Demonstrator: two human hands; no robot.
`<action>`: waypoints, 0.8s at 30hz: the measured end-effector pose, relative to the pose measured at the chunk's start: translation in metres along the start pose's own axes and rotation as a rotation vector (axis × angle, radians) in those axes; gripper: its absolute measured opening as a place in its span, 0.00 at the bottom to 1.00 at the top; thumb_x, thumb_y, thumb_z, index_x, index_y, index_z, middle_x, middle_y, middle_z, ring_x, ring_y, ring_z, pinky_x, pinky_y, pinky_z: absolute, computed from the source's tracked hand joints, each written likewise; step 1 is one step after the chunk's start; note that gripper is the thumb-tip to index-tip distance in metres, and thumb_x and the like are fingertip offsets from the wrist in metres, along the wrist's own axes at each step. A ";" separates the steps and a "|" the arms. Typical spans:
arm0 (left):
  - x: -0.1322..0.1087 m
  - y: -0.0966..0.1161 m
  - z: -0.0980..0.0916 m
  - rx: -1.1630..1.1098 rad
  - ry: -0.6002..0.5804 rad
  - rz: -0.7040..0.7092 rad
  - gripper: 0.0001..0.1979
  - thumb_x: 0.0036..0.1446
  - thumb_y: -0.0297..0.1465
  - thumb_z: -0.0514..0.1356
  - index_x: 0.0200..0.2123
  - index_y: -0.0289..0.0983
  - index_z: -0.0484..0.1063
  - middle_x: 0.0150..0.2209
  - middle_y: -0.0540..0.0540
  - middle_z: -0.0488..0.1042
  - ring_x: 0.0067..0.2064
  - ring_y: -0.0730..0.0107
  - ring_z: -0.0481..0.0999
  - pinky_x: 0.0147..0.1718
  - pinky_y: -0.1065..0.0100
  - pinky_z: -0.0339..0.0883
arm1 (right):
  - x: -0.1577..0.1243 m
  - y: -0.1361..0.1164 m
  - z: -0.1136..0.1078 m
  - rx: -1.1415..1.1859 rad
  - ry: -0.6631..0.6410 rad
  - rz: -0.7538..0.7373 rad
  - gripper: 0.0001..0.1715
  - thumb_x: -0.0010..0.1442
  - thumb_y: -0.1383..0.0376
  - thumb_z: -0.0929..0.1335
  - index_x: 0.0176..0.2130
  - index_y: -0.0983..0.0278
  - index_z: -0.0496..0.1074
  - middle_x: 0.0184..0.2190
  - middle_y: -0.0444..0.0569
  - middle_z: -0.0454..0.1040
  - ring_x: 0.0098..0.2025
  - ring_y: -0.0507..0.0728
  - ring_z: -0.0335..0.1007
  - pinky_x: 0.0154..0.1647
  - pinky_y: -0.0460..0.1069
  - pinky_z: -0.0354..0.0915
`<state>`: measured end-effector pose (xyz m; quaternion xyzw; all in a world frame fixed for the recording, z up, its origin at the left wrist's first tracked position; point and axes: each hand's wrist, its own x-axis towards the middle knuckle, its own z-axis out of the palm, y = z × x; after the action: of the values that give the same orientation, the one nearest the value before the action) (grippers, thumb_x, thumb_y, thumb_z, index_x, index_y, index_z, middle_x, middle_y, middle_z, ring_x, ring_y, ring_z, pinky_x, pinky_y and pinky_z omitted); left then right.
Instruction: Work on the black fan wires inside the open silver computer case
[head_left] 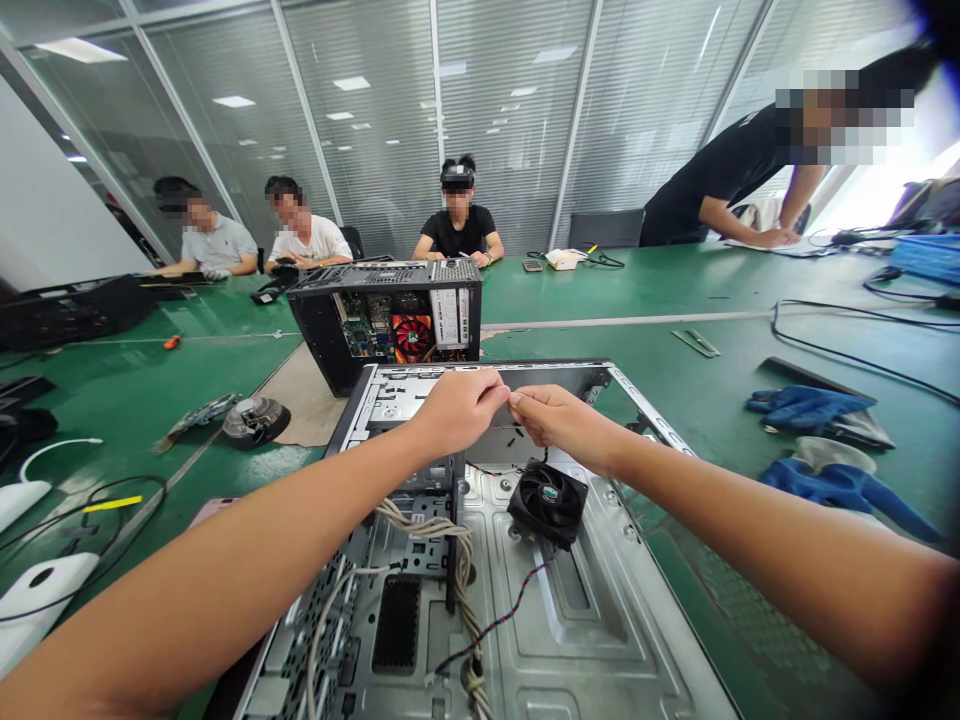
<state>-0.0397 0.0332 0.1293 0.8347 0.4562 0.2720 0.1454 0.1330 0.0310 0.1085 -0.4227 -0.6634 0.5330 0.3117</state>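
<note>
An open, emptied computer case (600,620) lies on its side in front of me on the green table (135,390). My left hand (457,405) and my right hand (559,420) meet above its far end, both pinched shut on something small and thin that I cannot make out. Just below them a black cooling fan (549,500) rests loose on the case floor, trailing a thin red-and-black wire (502,620). A bundle of beige cables (450,540) runs along the case beside a drive cage.
A second open case (386,320) with a red fan stands behind. Blue gloves (817,410) lie to the right, a heatsink (255,420) and a circuit board (196,415) to the left, white devices at the left edge. Three people sit at the far side; another leans over the table at right.
</note>
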 end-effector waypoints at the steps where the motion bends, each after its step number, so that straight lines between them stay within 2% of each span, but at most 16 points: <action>1: 0.000 0.000 0.000 0.006 -0.001 0.001 0.13 0.62 0.32 0.51 0.28 0.35 0.71 0.24 0.51 0.70 0.28 0.73 0.64 0.29 0.69 0.53 | 0.000 0.000 0.000 0.002 -0.003 0.003 0.17 0.61 0.58 0.62 0.24 0.62 0.58 0.15 0.35 0.48 0.18 0.47 0.41 0.21 0.47 0.42; 10: -0.002 0.004 -0.001 -0.015 0.022 -0.036 0.11 0.60 0.32 0.54 0.29 0.35 0.72 0.26 0.50 0.72 0.29 0.72 0.66 0.30 0.69 0.53 | -0.001 0.000 0.000 0.024 -0.004 0.001 0.16 0.61 0.59 0.62 0.23 0.62 0.58 0.16 0.36 0.49 0.19 0.47 0.42 0.21 0.47 0.42; 20: 0.000 0.000 -0.001 0.042 -0.006 -0.011 0.17 0.63 0.33 0.50 0.24 0.36 0.68 0.23 0.50 0.68 0.26 0.73 0.62 0.28 0.68 0.51 | -0.001 -0.001 0.001 0.008 -0.023 -0.006 0.18 0.60 0.55 0.63 0.24 0.62 0.58 0.16 0.35 0.48 0.19 0.47 0.41 0.21 0.47 0.41; 24: -0.001 0.000 -0.001 0.020 0.014 -0.027 0.15 0.63 0.34 0.51 0.26 0.36 0.69 0.24 0.50 0.69 0.27 0.73 0.63 0.28 0.68 0.52 | -0.001 -0.001 0.001 0.024 -0.014 -0.006 0.18 0.60 0.56 0.63 0.23 0.62 0.59 0.16 0.36 0.49 0.19 0.48 0.42 0.22 0.47 0.42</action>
<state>-0.0404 0.0326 0.1298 0.8281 0.4709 0.2713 0.1377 0.1327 0.0298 0.1091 -0.4132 -0.6604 0.5428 0.3138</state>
